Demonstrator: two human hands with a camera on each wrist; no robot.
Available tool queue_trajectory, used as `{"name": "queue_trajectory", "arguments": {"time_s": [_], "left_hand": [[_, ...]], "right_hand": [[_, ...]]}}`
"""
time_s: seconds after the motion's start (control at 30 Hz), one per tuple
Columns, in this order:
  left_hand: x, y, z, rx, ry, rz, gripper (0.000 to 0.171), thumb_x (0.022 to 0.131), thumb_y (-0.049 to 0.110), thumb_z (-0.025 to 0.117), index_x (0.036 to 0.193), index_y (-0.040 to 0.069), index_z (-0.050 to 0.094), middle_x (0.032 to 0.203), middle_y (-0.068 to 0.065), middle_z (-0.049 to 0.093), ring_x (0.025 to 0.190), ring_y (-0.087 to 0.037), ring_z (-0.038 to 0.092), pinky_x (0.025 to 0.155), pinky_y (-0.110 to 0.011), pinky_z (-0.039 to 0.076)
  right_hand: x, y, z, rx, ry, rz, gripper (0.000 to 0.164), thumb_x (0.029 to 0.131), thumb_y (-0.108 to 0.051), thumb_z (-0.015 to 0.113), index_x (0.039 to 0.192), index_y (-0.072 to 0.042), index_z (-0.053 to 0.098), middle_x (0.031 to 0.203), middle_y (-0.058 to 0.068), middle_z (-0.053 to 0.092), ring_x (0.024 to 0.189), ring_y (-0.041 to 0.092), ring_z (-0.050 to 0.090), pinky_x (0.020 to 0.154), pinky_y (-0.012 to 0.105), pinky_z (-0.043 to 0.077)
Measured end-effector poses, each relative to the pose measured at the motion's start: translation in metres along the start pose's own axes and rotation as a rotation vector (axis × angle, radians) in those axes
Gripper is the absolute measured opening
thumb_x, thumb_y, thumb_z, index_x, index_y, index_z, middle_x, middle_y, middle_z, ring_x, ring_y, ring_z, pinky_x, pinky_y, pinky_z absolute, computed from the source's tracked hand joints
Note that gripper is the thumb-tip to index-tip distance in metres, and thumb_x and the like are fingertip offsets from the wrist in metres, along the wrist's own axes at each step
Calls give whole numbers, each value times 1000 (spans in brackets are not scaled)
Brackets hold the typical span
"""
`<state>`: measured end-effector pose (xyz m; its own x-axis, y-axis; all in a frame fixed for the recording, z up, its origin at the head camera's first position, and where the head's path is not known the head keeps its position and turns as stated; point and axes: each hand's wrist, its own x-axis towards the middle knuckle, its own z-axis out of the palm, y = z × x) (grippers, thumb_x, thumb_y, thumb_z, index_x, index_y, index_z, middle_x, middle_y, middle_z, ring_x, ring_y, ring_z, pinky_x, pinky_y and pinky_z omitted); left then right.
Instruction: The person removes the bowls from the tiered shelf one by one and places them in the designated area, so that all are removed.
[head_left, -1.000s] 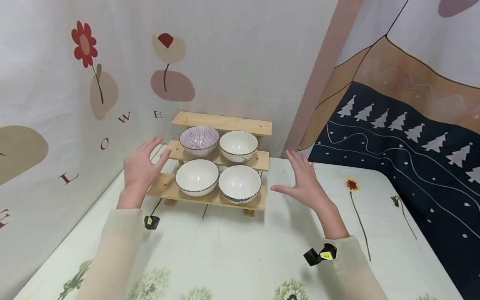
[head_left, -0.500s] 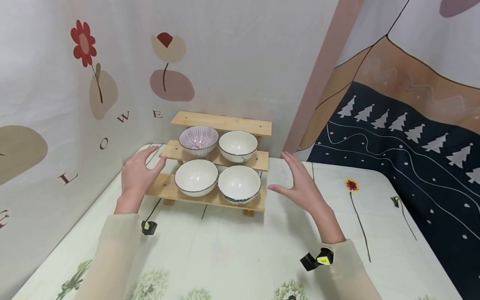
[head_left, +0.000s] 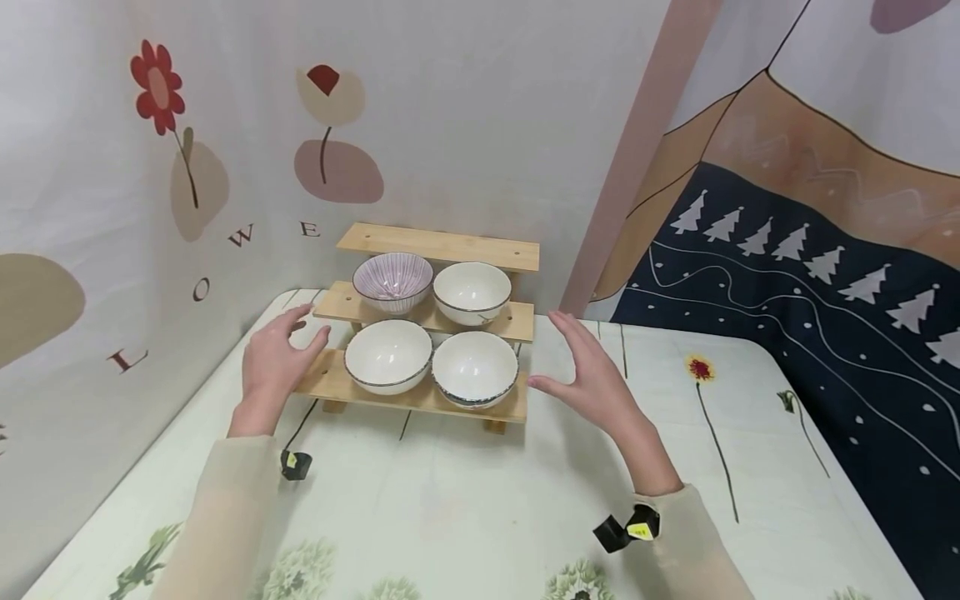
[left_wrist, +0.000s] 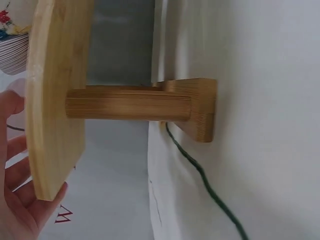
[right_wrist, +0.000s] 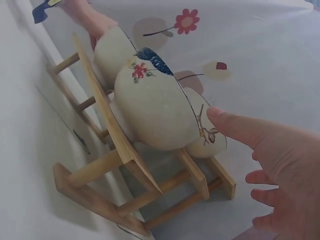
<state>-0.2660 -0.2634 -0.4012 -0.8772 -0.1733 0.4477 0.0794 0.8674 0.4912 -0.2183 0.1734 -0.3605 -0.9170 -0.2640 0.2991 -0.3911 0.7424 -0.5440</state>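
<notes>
A three-step wooden rack (head_left: 442,245) stands on the table with bowls on its two lower boards. On the middle board sit a purple-striped bowl (head_left: 392,283) and a white bowl (head_left: 472,293). The front board bears two more white bowls, one on the left (head_left: 387,357) and one on the right (head_left: 475,369). My left hand (head_left: 274,358) is at the rack's left end, fingers bent round the end of a board; contact is unclear. Off the rack's right side, my right hand (head_left: 600,383) hovers, thumb spread from the fingers, holding nothing.
A white flowered cloth (head_left: 450,508) covers the table. Behind the rack hangs a pale printed curtain (head_left: 465,125). A dark panel with printed trees (head_left: 795,300) borders the table on the right. Small black blocks (head_left: 296,465) sit by each wrist.
Both hands have moved lower and nearer the rack, the right one shifting left toward its right side. The left thumb and fingers have drawn closer together. Rack and bowls stand as before.
</notes>
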Motion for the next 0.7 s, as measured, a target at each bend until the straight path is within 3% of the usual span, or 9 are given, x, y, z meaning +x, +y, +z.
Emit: {"name": "queue_trajectory", "arguments": {"time_s": [0.17,0.5,0.7], "left_hand": [[-2,-1,2,-33,8,-21,56,95,37,62,143,10,52,133,-18,65,111,-45,66,95,-58,51],[-9,-6,4,-31,-90,-78,49,98,44,57,129,7,65,125,-22,68,112,-47,65,95,-59,52],[-12,-9,7,-54,-102,-85,45,97,42,57,123,8,68,121,-21,70,109,-46,67,95,-58,53]], "right_hand": [[-2,-2,3,5,10,-30,95,81,-42,82,157,-16,31,163,9,33,152,29,29,121,56,34],[-3,-6,10,12,4,-66,92,81,-41,82,155,-13,34,161,9,36,150,28,34,121,53,35],[-4,-8,14,15,8,-85,94,80,-42,83,155,-14,34,160,9,38,149,28,35,120,53,36]]}}
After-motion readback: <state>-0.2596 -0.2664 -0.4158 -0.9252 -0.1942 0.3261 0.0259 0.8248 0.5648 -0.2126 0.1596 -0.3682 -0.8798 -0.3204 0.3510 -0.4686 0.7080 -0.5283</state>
